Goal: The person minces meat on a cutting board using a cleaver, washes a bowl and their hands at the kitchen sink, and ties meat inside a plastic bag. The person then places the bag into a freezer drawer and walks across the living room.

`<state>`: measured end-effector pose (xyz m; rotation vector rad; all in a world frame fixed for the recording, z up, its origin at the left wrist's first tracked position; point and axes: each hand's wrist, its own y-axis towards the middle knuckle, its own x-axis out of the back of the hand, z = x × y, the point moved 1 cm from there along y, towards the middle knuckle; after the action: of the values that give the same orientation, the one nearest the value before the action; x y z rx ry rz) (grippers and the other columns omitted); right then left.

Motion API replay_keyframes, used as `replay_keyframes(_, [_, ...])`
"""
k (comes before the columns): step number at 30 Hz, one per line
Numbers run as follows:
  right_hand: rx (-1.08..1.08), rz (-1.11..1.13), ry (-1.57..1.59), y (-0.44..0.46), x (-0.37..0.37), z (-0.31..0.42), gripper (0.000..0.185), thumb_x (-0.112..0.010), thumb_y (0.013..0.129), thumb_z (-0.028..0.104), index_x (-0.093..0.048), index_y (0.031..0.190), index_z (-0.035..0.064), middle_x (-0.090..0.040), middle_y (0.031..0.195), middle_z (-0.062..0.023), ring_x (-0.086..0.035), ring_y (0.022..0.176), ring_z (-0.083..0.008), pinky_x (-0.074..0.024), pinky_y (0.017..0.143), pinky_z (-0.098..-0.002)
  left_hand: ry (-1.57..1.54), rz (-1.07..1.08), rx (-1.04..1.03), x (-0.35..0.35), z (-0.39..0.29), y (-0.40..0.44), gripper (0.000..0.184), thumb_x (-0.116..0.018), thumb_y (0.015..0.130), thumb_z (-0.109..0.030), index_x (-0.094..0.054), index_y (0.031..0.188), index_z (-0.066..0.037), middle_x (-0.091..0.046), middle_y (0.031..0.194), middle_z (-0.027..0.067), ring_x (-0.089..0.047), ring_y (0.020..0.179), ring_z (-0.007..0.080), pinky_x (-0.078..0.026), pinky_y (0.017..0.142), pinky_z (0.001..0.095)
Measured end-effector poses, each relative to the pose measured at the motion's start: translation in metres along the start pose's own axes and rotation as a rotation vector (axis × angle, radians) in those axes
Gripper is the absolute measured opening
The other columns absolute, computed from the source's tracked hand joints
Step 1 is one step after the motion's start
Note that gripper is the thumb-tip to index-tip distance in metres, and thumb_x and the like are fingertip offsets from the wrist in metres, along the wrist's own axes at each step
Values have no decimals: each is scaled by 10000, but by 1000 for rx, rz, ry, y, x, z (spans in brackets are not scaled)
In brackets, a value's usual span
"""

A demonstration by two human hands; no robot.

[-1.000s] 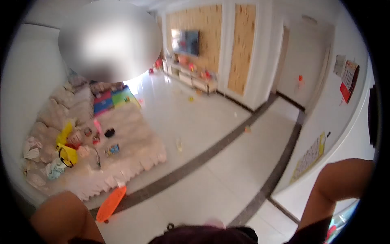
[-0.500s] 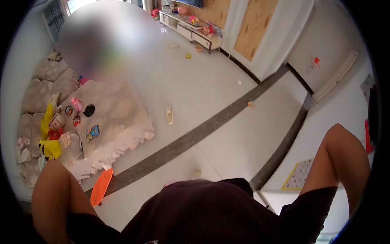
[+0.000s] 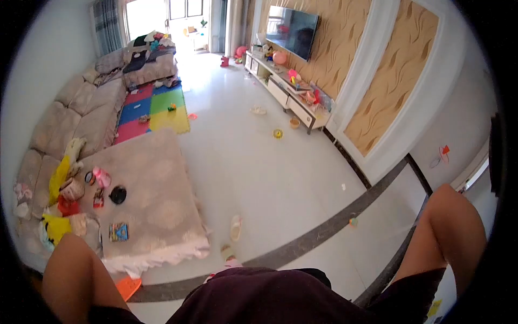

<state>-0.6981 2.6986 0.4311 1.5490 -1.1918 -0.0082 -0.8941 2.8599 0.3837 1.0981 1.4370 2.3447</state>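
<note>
Neither of my hands shows; both bent arms run up out of sight at the picture's sides. My left arm (image 3: pixel 78 275) rises beside the near end of the sofa bed, and my right arm (image 3: pixel 450 232) is in front of the white wall. Between them is my dark shirt (image 3: pixel 270 297). A foot in a pale slipper (image 3: pixel 227 252) pokes out past it, close to a loose slipper (image 3: pixel 236 228) on the floor. An orange board (image 3: pixel 128 288) lies partly hidden near my left arm.
The beige sofa bed (image 3: pixel 156 178) at left holds a pink bottle (image 3: pixel 101 177), a round black item (image 3: pixel 117 195) and a small colourful packet (image 3: pixel 118 232). Further off are a foam mat (image 3: pixel 135 112), a TV cabinet (image 3: pixel 278 92) and a yellow round toy (image 3: pixel 278 134) on the floor.
My view has tilted upward, so the room's far end, television and foam mat now show. The blurred patch at upper left is gone. Both arms stay bent at the sides.
</note>
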Motion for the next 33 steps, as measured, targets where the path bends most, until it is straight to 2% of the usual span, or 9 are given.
replay_keyframes(7, [1,-59,-61,-37,-41,-182,432,-391,965,348,-505,1285,81,-493,1331,-106,-405,1306,-255,-274,1121,-428,2,10,-22,13,198,-45,382,-434,967,-267,-525,1217,8,-551,1267,175,-505,1202,264,-379,1037,375])
replay_keyframes(17, [66,-230,-91,-145,-96,-438,453,-357,986,371,-494,1304,79,-483,1343,-110,-405,1306,-249,-270,1124,-425,56,4,-29,-28,468,-124,376,-423,968,-259,-537,1193,19,-536,1285,188,-498,1216,275,-373,1047,381])
replay_keyframes(21, [163,-466,-42,-169,-107,-561,462,-343,994,380,-489,1312,78,-479,1347,-111,-404,1306,-247,-268,1125,-424,145,12,-2,-27,574,-139,374,-418,968,-256,-542,1183,24,-531,1292,193,-495,1222,280,-370,1051,384])
replay_keyframes(25, [234,-832,19,-189,-129,-674,472,-329,1002,389,-485,1320,77,-475,1352,-113,-404,1306,-245,-267,1125,-423,230,-8,23,-21,662,-169,373,-414,968,-253,-547,1174,28,-525,1299,198,-492,1227,284,-368,1055,387])
replay_keyframes(28, [103,-1068,35,-219,-173,-773,479,-319,1008,395,-481,1326,76,-473,1355,-114,-404,1306,-243,-265,1126,-422,305,-32,37,-11,722,-205,373,-410,969,-251,-550,1167,32,-521,1304,202,-490,1231,288,-366,1058,389])
replay_keyframes(29, [-12,-1039,42,-235,-198,-810,481,-316,1010,397,-480,1328,76,-472,1356,-114,-404,1306,-243,-265,1126,-422,329,-38,40,-6,740,-220,372,-409,969,-250,-552,1165,33,-519,1306,203,-489,1233,289,-366,1059,389])
replay_keyframes(30, [-151,-889,-53,-252,-230,-853,431,-381,973,325,-500,1298,70,-486,1329,-126,-424,1278,-259,-284,1103,-424,368,-64,43,2,757,-235,372,-408,969,-249,-553,1162,34,-518,1308,204,-489,1234,290,-365,1060,390])
replay_keyframes(33, [-579,-102,-337,-358,-355,-976,356,-576,860,109,-558,1211,53,-528,1247,-164,-484,1193,-310,-343,1033,-429,528,-226,92,33,800,-299,372,-405,969,-247,-557,1155,38,-513,1313,208,-486,1238,293,-363,1063,392])
